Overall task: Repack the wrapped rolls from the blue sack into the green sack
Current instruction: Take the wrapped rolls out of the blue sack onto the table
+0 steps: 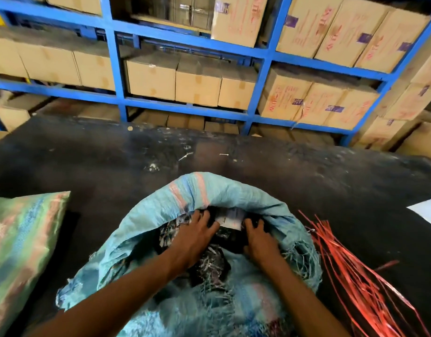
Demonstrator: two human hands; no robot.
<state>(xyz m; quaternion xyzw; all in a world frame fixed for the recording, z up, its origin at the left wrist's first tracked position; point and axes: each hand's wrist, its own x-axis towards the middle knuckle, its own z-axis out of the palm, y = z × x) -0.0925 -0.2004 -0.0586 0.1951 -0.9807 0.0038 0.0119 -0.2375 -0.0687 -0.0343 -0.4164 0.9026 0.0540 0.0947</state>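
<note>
While the blue sack (224,198) lies open-mouthed on the dark table (112,154), both hands reach into it, probably to lift one roll out together. The left hand (192,237) and right hand (258,237) curl their fingers round the two ends of a dark wrapped roll (230,229) with a white label, just inside the sack's mouth. More rolls seem to lie beneath, though I cannot tell how many. The green sack (22,239) waits left of the blue sack, near it. Red straps (343,259) sprawl right of the blue sack; its frayed rim could snag the roll.
</note>
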